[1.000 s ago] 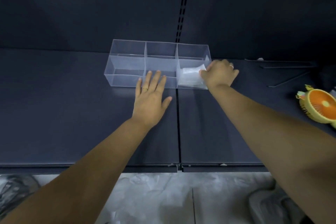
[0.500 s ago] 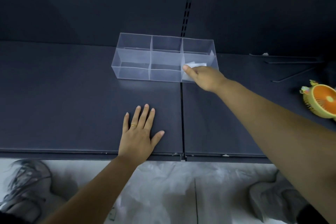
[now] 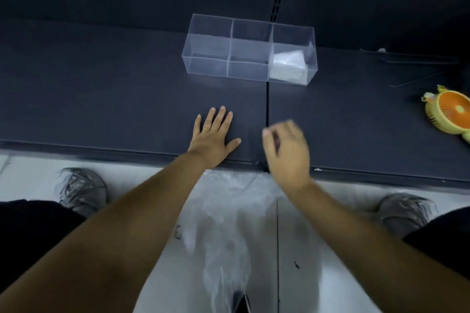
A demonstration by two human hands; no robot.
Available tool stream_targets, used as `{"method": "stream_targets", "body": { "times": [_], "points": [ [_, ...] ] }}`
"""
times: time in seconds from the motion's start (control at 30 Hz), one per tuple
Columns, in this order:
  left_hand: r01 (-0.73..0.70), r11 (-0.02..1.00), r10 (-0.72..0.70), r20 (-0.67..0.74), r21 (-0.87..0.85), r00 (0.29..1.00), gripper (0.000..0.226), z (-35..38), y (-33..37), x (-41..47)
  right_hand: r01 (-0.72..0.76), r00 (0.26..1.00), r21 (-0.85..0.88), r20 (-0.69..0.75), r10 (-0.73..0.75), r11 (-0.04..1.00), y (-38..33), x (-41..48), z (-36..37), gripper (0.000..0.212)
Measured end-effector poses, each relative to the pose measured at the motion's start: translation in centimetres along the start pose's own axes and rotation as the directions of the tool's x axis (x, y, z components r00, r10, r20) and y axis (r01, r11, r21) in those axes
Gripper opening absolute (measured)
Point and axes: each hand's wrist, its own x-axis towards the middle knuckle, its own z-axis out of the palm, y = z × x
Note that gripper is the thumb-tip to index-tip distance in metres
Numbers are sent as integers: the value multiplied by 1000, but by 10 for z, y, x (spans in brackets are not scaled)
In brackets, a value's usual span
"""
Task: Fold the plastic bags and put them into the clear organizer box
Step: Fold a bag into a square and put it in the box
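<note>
Now one bag (image 3: 288, 65) sits in the box (image 3: 208, 33); our left hand (image 3: 212, 138) lies flat, our right hand (image 3: 286, 152) is loose and empty, so next we'd reach for the pile (image 3: 229, 211).

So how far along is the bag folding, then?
Barely started, it seems. Done: one folded bag sits in the right compartment of the clear organizer box; the other two compartments look empty. In hand: nothing. The left hand lies flat on the shelf, and the right hand, blurred, seems to hold nothing. Left: a heap of loose plastic bags on the floor below the shelf edge, unfolded.
</note>
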Motion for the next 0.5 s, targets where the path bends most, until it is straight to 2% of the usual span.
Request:
{"method": "stream_targets", "body": {
  "times": [0.03, 0.07, 0.1, 0.13, 0.17, 0.2, 0.23, 0.27, 0.33, 0.4, 0.5],
  "points": [
    [-10, 1000, 10, 16, -13, 1000, 75, -1, -3, -5, -112, 990, 18, 93, 110, 993, -4, -36, 8, 33],
    [-17, 1000, 18, 25, -24, 1000, 74, -2, -6, -13, -257, 942, 4, 223, 249, 966, -5, -70, 17, 32],
    [-22, 999, 23, 29, -31, 999, 74, -1, -10, -24, -402, 841, -66, 367, 397, 913, -4, -102, 27, 30],
    [-23, 999, 24, 27, -33, 999, 74, 2, -14, -37, -509, 683, -170, 516, 516, 844, -2, -128, 36, 36],
    [-18, 999, 18, 19, -30, 1000, 73, 6, -17, -51, -598, 489, -256, 634, 599, 759, -1, -150, 43, 57],
    [-10, 1000, 10, 8, -23, 1000, 74, 10, -21, -66, -662, 326, -303, 707, 628, 685, 1, -168, 50, 76],
    [-4, 1000, 4, 0, -12, 1000, 74, 15, -23, -81, -707, 219, -320, 749, 625, 631, -1, -179, 54, 79],
    [0, 1000, 0, -5, 3, 1000, 75, 19, -25, -94, -730, 180, -316, 766, 617, 606, 0, -185, 56, 64],
    [19, 1000, -19, 5, 22, 1000, 76, 23, -24, -115, -724, 191, -301, 777, 600, 621, -2, -185, 54, 12],
    [57, 998, -56, 70, -23, 996, 77, 15, -20, -124, -724, 246, -227, 797, 551, 652, -4, -169, 43, 26],
    [140, 959, -82, 236, -244, 968, 78, -18, 0, -127, -669, 395, -46, 824, 407, 742, -19, -118, -2, 23]
  ]
}}
